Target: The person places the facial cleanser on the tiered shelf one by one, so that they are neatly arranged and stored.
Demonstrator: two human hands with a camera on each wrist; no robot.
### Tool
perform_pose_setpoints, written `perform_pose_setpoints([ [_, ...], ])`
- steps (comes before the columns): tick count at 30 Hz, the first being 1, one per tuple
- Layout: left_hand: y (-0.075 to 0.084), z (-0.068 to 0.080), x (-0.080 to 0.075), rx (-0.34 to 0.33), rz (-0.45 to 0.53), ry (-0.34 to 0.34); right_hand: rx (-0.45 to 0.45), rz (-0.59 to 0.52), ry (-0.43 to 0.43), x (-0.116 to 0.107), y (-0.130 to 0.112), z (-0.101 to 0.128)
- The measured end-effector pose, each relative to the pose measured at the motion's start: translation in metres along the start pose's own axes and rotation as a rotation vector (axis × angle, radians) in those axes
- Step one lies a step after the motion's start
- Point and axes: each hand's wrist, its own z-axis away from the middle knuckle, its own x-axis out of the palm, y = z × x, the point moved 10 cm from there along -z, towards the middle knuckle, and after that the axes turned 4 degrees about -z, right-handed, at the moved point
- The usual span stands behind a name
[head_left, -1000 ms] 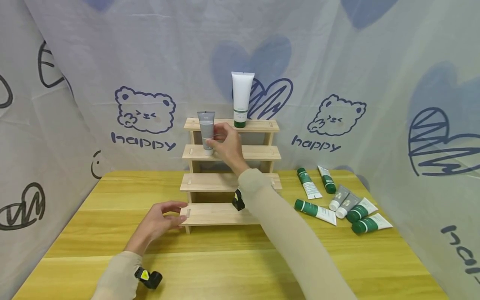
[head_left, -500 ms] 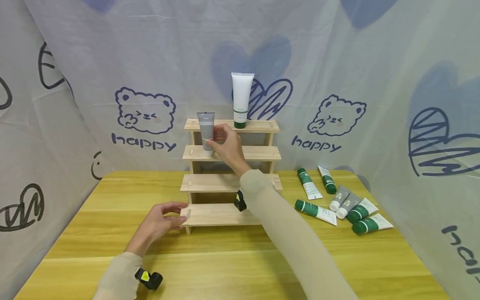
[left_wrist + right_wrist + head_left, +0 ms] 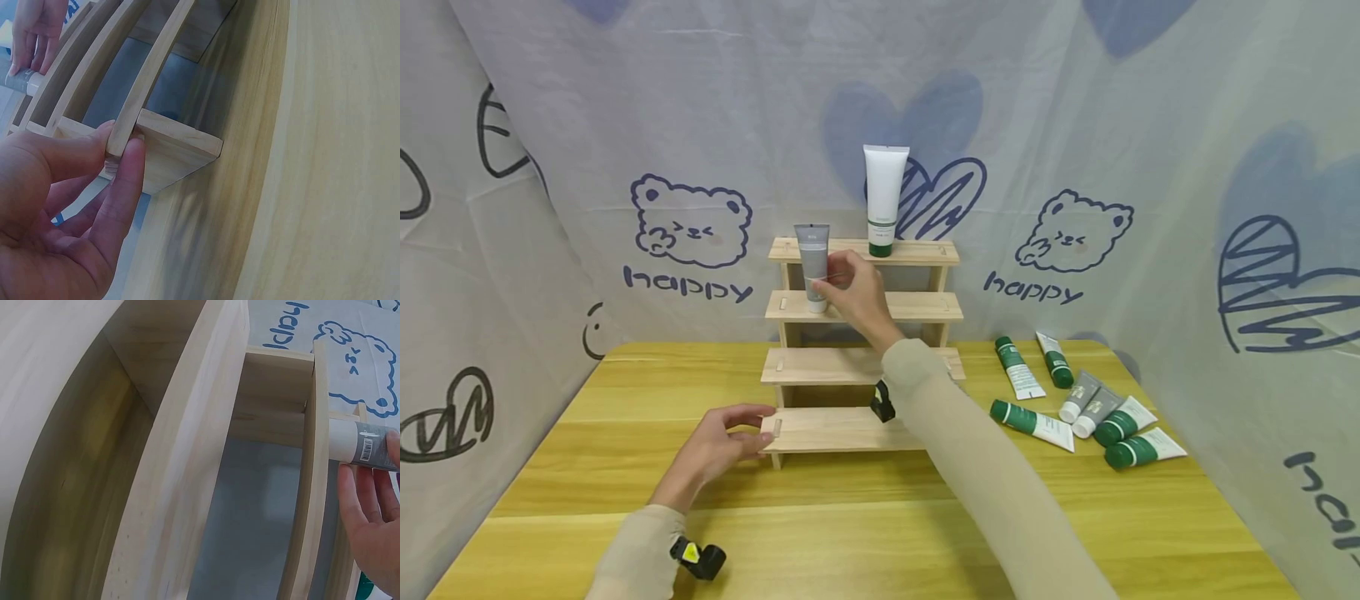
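Note:
A four-step wooden shelf [image 3: 917, 306] stands on a yellow wooden table [image 3: 850, 517]. On its second step from the top a grey tube [image 3: 812, 258] stands on its white cap, and my right hand [image 3: 829, 283] pinches its lower part. The right wrist view shows the tube [image 3: 369, 445] with my right hand [image 3: 370, 459] round it. My left hand [image 3: 760, 433] pinches the left end of the lowest step, thumb on top; the left wrist view shows the same hand [image 3: 122, 140] on that shelf [image 3: 181, 140]. A tall white tube [image 3: 883, 196] with a green cap stands on the top step.
Several green-capped and grey tubes [image 3: 1075, 408] lie on the table to the right of the shelf. A printed cloth backdrop [image 3: 692, 225] closes in the back and both sides. Bare table lies in front of the shelf and to its left.

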Motion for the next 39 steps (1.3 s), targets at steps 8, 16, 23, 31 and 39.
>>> perform_pose_setpoints([
  [8, -0.001, 0.001, 0.001, -0.004, 0.003, 0.001, -0.025, -0.032, -0.046, -0.008, 0.001, 0.005],
  [16, -0.003, 0.000, -0.001, -0.007, -0.001, 0.010, 0.007, -0.051, -0.061, -0.034, 0.000, 0.011],
  [23, -0.003, 0.001, -0.002, -0.008, 0.000, 0.012, 0.037, -0.038, -0.076, -0.059, 0.000, 0.019],
  [31, -0.002, 0.001, -0.001, -0.013, 0.002, 0.008, 0.071, -0.017, -0.123, -0.092, 0.003, 0.034],
  [39, -0.002, 0.001, -0.001, -0.014, 0.001, 0.006, 0.134, 0.089, -0.147, -0.137, 0.008, 0.057],
])
